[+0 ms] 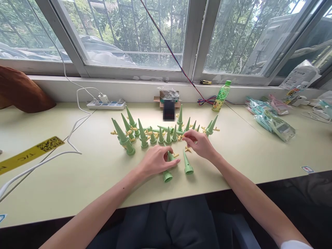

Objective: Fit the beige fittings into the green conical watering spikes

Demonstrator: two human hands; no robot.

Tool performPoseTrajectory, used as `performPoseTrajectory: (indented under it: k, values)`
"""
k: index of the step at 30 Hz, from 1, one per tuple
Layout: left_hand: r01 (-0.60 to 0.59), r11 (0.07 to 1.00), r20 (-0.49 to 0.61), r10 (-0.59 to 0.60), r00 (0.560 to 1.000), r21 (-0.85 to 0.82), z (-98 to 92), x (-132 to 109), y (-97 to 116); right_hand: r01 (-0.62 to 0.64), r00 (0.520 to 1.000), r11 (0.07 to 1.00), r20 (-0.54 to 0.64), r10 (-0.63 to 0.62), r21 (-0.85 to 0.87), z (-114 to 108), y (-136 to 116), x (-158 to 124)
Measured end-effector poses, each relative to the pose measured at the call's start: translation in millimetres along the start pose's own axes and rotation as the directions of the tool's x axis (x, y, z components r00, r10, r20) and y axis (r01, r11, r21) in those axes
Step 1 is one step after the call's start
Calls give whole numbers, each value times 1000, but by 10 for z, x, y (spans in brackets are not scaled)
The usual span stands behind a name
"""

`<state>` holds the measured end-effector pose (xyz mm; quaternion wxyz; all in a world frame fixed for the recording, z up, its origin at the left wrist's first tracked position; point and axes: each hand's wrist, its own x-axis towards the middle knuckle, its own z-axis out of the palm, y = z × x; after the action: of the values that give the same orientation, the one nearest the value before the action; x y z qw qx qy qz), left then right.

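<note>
My left hand (158,159) is closed around a green plastic watering spike (168,177), its open round end toward me and its middle covered by my fingers. A small yellow valve (176,155) shows beside my left fingertips. Beyond it, my right hand (198,142) pinches a yellow valve (181,137) at the edge of the pile; the fingertips partly hide it. Between the hands, a loose green spike (188,166) lies with its tip pointing away, and another yellow valve (188,149) rests by its tip. Several green spikes (143,135) stand upright behind, some with yellow valves fitted.
At the back are a power strip (106,105), a small open box (169,95), a coiled cable (207,100) and a green drink bottle (221,96). Bagged plastic items (275,122) lie to the right. A white cable (74,129) and yellow tape (31,154) cross the left side.
</note>
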<state>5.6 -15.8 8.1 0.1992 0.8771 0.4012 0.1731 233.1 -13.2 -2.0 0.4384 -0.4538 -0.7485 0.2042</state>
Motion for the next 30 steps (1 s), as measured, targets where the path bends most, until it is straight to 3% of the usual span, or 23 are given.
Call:
performPoseTrajectory:
  k: [14,19,24,30]
  values:
    - [-73,997,-127,72,989,-3,60,-13,-15,-63,998,981,27,59,183,29,-20,-8]
    - [-70,997,-228,64,972,-16,74,0,-24,-115,992,956,78,97,271,55,12,-16]
    - [-70,997,-357,62,932,-11,75,14,-65,-105,992,962,94,84,252,49,0,-19]
    - [-73,997,-371,62,927,-15,90,20,-85,-83,993,965,105,59,249,49,-17,-16]
